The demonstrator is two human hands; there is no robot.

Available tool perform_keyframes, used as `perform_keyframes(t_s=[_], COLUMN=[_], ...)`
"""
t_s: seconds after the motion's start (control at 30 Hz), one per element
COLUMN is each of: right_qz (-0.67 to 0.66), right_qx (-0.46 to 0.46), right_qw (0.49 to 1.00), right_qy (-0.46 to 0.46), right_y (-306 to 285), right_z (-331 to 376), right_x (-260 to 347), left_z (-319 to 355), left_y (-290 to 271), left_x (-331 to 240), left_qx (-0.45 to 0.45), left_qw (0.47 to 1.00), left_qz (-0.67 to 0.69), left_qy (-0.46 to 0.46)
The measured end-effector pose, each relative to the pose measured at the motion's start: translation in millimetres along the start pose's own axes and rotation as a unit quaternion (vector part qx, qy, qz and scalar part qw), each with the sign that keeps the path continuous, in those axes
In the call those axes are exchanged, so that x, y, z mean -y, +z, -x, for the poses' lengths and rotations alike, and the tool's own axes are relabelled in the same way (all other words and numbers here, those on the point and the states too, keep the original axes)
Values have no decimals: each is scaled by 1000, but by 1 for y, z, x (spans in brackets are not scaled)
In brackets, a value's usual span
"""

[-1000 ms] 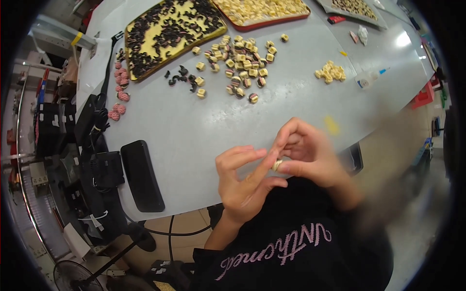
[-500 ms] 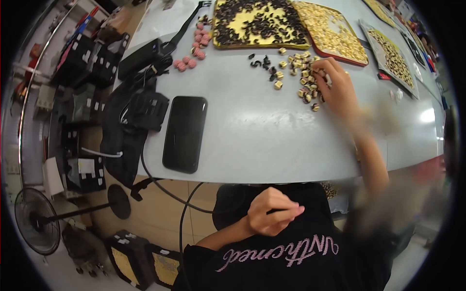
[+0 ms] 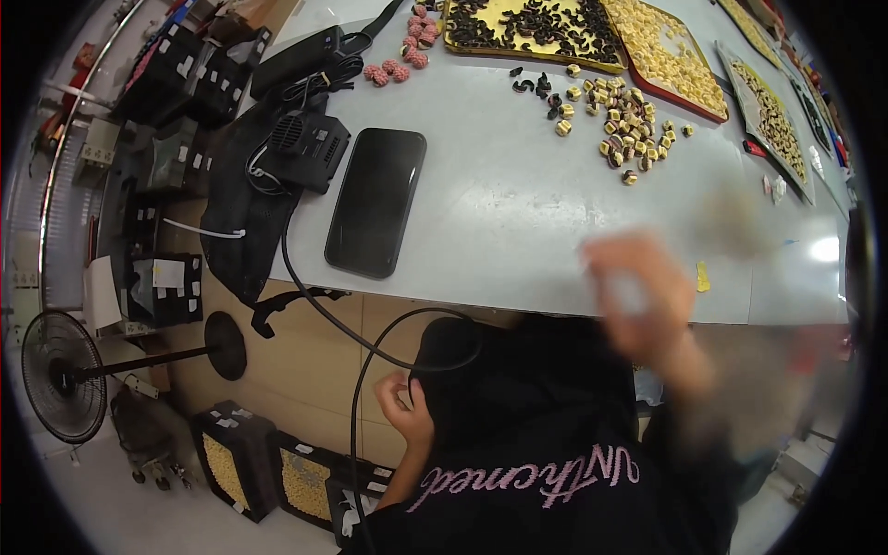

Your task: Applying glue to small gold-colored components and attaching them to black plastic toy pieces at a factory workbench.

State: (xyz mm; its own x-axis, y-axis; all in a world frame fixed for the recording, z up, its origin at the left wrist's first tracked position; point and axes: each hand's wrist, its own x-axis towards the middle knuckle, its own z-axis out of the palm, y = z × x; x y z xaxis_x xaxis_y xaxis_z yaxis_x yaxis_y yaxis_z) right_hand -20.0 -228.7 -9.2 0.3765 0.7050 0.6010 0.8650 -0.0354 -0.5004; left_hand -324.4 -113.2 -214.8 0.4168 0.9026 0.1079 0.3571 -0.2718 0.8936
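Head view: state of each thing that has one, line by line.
Left hand: loosely curled, off the table
Right hand: blurred, grip unclear
Phone: lying flat, screen dark
Yellow tray: partly covered with black pieces
Red tray: mostly covered with pale pieces
Two-tone pieces: loose, clustered
Pink pieces: loose
Fan: standing, spin unclear

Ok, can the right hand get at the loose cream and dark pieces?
Likely yes: the right hand, blurred, is by the near edge of the table, and nothing visible stands between it and the loose pieces.
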Motion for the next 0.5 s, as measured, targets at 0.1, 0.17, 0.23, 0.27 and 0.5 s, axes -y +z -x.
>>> perform_keyframes(t_s=[0.1, 0.17, 0.23, 0.27, 0.5], right_qz=[-106, -140, -139, -137, -161], right_qx=[109, 147, 156, 165, 190], right_qw=[988, 979, 978, 977, 969], right_qy=[-28, -20, -15, -10, 5], right_y=[39, 69, 89, 97, 108], right_z=[20, 32, 38, 39, 39], right_x=[39, 52, 56, 57, 57], left_z=[-17, -28, -40, -42, -32], left_y=[9, 13, 9, 4, -28], left_x=[-10, -16, -17, -16, 7], left_qx=[-80, -121, -111, -108, 19], left_qw=[992, 982, 986, 987, 989], left_qz=[84, 127, 118, 112, -106], left_qy=[-49, -73, -45, -31, 102])
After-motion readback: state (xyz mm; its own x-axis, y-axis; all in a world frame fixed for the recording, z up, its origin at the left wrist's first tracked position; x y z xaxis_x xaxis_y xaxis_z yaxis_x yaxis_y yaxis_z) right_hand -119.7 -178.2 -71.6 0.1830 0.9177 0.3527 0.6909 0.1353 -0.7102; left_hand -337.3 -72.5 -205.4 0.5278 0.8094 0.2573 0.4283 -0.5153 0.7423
